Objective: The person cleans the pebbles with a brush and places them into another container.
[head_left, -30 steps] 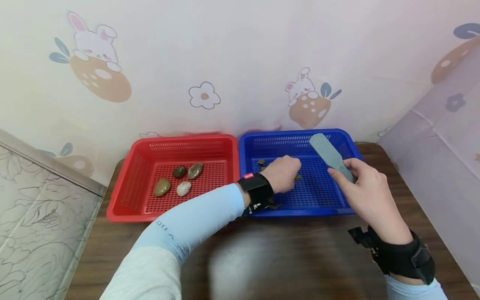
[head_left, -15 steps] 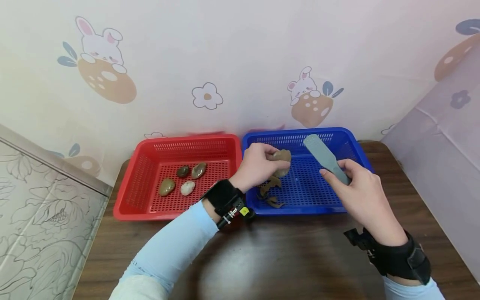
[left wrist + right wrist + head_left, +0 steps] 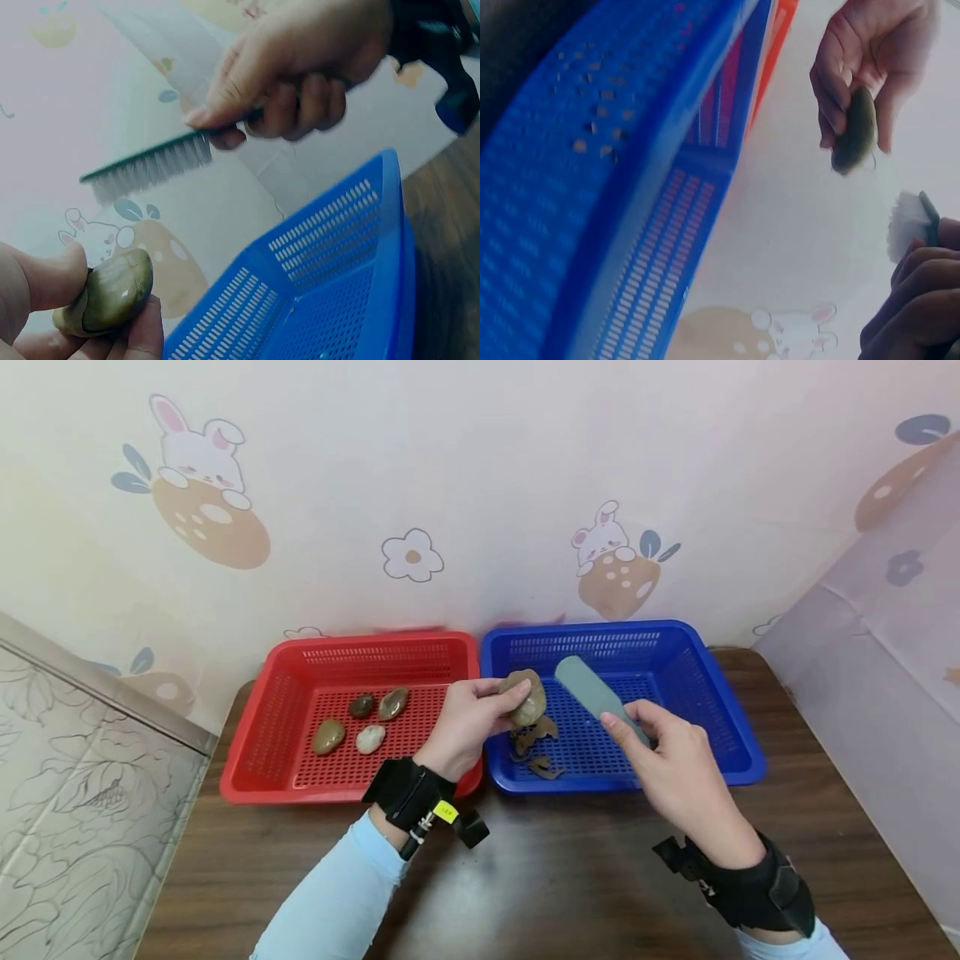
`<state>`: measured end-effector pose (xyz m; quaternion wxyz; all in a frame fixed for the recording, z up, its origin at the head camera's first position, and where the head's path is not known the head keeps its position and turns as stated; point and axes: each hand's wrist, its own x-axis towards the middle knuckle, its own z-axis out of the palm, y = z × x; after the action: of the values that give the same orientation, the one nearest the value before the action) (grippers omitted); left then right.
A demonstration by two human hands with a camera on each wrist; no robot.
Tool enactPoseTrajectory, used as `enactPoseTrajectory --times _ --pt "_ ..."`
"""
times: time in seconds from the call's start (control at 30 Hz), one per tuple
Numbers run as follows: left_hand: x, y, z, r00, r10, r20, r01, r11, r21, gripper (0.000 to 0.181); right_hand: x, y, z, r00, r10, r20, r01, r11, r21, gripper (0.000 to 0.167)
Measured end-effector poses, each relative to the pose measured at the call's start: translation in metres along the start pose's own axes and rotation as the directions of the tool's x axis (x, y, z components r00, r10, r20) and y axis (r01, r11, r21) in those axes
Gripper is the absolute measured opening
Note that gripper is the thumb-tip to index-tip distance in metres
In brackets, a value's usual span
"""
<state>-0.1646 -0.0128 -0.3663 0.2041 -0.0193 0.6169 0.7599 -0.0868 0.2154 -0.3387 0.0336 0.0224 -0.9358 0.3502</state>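
Note:
My left hand [image 3: 467,720] pinches a smooth olive-brown stone [image 3: 532,708] between thumb and fingers, above the left end of the blue basket [image 3: 738,727]. In the left wrist view, a duller brown layer covers one end of the shiny stone [image 3: 120,289]. My right hand [image 3: 678,768] grips a grey-green brush [image 3: 588,687] by its handle. White bristles [image 3: 154,171] point down from the brush in the left wrist view. A gap separates the brush from the stone. Brown, leaf-like scraps [image 3: 536,735] lie in the blue basket below the stone.
Left of the blue basket, a red basket [image 3: 247,752] holds several stones, including a white one [image 3: 370,739] and a dark one [image 3: 362,705]. Both baskets stand on a dark wooden table [image 3: 540,877] against a rabbit-patterned wall covering [image 3: 495,460].
My left hand has lifted the stone out of the blue basket and drawn it left. The right hand has carried the brush leftward and slightly down, nearer the stone.

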Motion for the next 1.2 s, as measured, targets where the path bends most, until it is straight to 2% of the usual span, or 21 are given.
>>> enactPoseTrajectory --times 0.23,0.47,0.73,0.93,1.07,1.2 --pt "-0.006 -0.002 0.001 0.999 0.013 0.053 -0.011 0.999 -0.045 0.032 0.002 -0.001 0.016 0.998 0.005 0.065 -0.005 1.000 -0.003 0.039" --pt "-0.010 0.001 0.001 1.000 0.010 0.021 -0.009 0.999 -0.036 0.034 0.010 -0.001 0.020 1.000 0.008 -0.005 -0.008 1.000 -0.021 0.042" --pt "-0.013 0.002 -0.002 1.000 0.008 0.027 -0.006 0.998 -0.061 0.033 0.006 -0.003 0.021 0.999 -0.017 0.031 0.017 1.000 0.001 0.037" --pt "-0.015 0.004 -0.005 0.999 0.006 0.054 0.000 0.994 -0.114 0.035 0.011 0.001 0.023 1.000 -0.004 -0.025 0.003 0.999 -0.045 0.044" --pt "-0.015 0.003 -0.007 1.000 0.008 0.028 -0.004 0.991 -0.130 0.033 0.007 0.000 0.022 0.999 -0.004 -0.037 0.004 1.000 0.014 0.039" --pt "-0.014 0.000 -0.009 1.000 0.000 0.020 0.002 0.993 -0.122 0.033 0.007 -0.002 0.027 0.999 -0.035 -0.001 0.035 0.999 0.034 0.034"
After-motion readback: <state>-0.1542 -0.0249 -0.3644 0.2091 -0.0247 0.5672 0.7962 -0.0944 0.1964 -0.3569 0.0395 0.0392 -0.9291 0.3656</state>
